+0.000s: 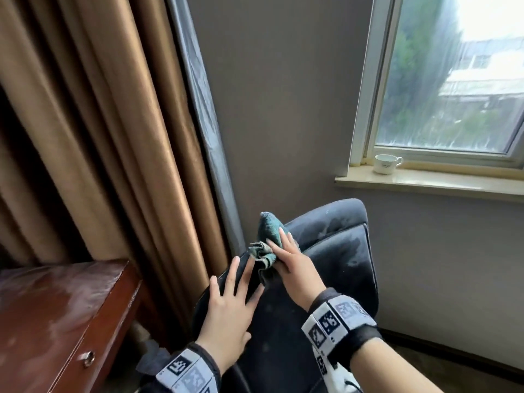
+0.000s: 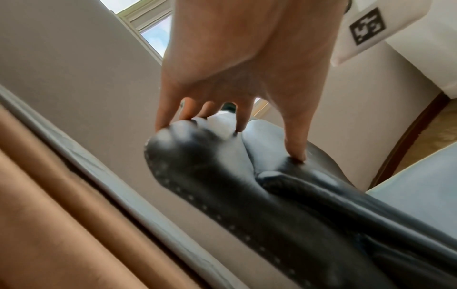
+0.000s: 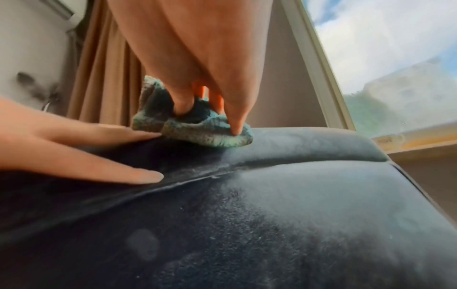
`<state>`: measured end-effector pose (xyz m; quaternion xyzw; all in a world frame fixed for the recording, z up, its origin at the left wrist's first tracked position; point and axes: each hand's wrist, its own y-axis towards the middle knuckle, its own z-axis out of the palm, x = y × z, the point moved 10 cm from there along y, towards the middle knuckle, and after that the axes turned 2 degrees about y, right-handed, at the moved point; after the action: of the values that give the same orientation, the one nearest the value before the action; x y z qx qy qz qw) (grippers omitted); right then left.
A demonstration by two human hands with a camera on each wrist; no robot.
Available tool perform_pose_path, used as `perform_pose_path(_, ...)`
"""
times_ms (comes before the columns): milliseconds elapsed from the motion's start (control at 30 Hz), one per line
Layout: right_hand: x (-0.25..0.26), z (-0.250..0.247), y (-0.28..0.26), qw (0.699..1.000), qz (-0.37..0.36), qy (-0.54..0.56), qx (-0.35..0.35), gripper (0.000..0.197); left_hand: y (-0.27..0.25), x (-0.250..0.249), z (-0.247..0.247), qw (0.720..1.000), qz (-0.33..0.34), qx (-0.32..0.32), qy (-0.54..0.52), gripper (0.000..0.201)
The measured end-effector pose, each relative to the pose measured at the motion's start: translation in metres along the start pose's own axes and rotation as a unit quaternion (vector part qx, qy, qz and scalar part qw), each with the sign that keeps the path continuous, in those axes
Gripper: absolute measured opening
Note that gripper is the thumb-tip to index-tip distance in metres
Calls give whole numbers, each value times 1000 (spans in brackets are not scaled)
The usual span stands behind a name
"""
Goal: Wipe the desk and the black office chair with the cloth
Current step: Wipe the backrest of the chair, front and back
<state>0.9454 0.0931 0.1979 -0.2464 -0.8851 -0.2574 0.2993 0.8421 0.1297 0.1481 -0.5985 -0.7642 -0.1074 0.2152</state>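
Crumpled teal cloth point(image 1: 268, 236) bunched on top edge of black chair point(image 1: 340, 245), dusty grey film, right hand point(image 1: 292, 265) fingers gripping cloth, left hand point(image 1: 226, 304) fingers spread flat on chair

The black office chair point(image 1: 337, 251) carries a bunched teal cloth point(image 1: 268, 236) on the top edge of its backrest, near the left corner (its padded leather looks dusty grey toward the right). The left hand point(image 1: 229, 304) lies flat on the backrest just beside the cloth, and the right hand point(image 1: 292, 265) presses on the cloth. To the left, a reddish wooden table point(image 1: 56, 304) shows a glossy top. On the window sill point(image 1: 442, 181) stands a white cup point(image 1: 386, 164).
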Motion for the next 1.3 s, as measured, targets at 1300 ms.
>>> perform_pose_path(1300,138,0,-272,932,-27,-74,353,26,-305,-117,-97,956,16,-25,-293,57)
